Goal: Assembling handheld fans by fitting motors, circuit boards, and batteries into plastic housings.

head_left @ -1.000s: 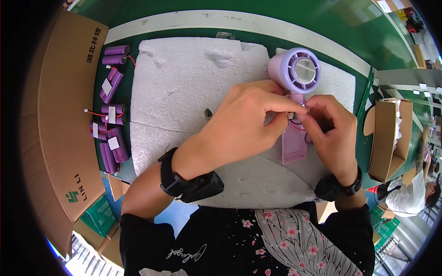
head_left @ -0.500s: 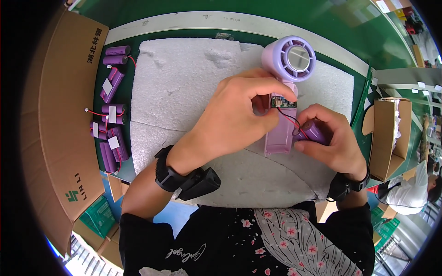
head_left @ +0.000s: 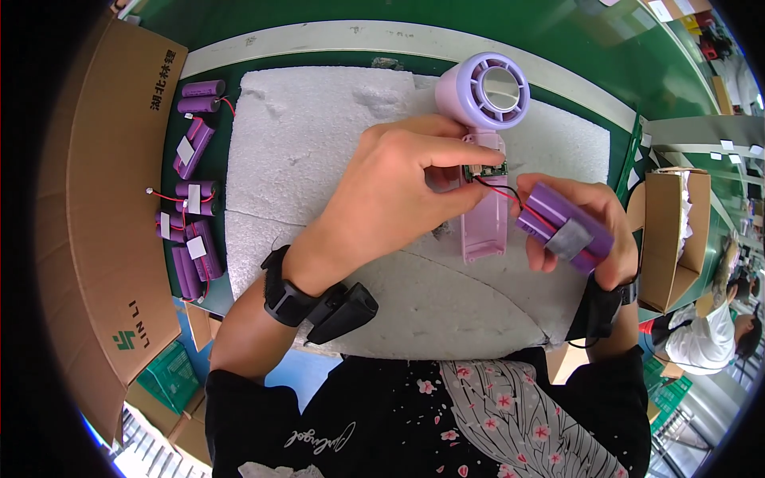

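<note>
A lilac handheld fan lies over the white foam board, its round grille at the far end and its open pink handle shell toward me. Across the top of the handle, my left hand pinches a small green circuit board between thumb and fingers. Red and black wires run from this board to a purple battery pack with a grey patch on it. My right hand holds that pack, tilted, to the right of the handle shell and apart from it.
More purple battery packs with white labels and red wires lie along the left of the foam board. A large cardboard box stands at far left, a smaller open carton at right. Another person is at the far right.
My right hand has turned the battery pack so its long side and grey patch show, and moved slightly right. The fan head and left hand have shifted a little left.
</note>
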`<action>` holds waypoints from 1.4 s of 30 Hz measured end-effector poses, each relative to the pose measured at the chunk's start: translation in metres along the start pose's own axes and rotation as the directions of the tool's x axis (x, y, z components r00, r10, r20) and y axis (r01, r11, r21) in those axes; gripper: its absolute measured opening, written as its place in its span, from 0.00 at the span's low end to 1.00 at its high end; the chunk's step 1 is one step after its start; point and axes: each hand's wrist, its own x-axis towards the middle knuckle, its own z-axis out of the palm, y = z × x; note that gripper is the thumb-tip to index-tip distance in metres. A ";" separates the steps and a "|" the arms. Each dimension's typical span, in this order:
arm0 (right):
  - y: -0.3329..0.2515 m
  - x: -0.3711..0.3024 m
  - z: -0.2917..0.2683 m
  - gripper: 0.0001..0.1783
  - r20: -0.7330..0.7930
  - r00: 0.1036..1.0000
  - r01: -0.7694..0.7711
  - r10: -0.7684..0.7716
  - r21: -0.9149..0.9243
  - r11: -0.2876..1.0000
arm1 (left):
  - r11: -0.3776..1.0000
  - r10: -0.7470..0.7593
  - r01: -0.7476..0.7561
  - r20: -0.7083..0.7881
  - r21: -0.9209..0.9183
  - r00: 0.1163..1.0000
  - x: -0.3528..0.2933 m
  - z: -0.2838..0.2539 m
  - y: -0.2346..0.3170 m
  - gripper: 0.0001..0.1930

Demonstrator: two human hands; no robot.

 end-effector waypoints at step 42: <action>0.027 0.007 0.041 0.26 0.158 0.814 0.211 -0.559 -0.977 0.031 | 0.989 0.074 -0.073 -0.003 0.126 0.997 0.000 -0.001 0.006 0.14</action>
